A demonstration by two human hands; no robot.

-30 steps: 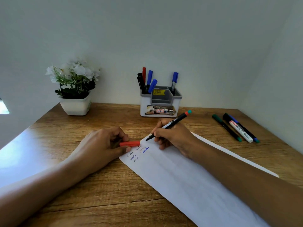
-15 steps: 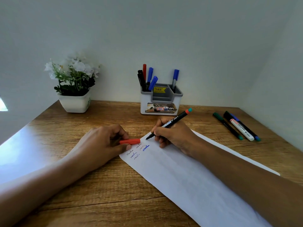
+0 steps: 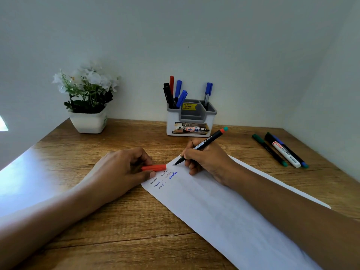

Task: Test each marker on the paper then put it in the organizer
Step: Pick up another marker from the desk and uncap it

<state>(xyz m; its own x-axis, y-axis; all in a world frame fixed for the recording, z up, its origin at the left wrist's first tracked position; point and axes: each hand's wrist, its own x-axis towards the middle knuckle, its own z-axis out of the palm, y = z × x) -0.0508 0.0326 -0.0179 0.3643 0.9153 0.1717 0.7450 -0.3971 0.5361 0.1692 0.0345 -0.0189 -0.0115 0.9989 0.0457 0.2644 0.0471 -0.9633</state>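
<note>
My right hand grips a black marker with a red and teal end, its tip touching the top corner of the white paper. Several small scribbled words sit near that corner. My left hand holds the marker's red cap and rests on the paper's left edge. The white and grey organizer stands at the back against the wall, with black, red and blue markers upright in it. Three more markers lie on the desk to the right.
A white pot of white flowers stands at the back left of the wooden desk. Walls close the desk in at the back and on the right. Bright glare lies on the desk's left side.
The marker tip has shifted slightly on the paper's corner and a small new mark shows there. My left hand has stayed in place with the cap.
</note>
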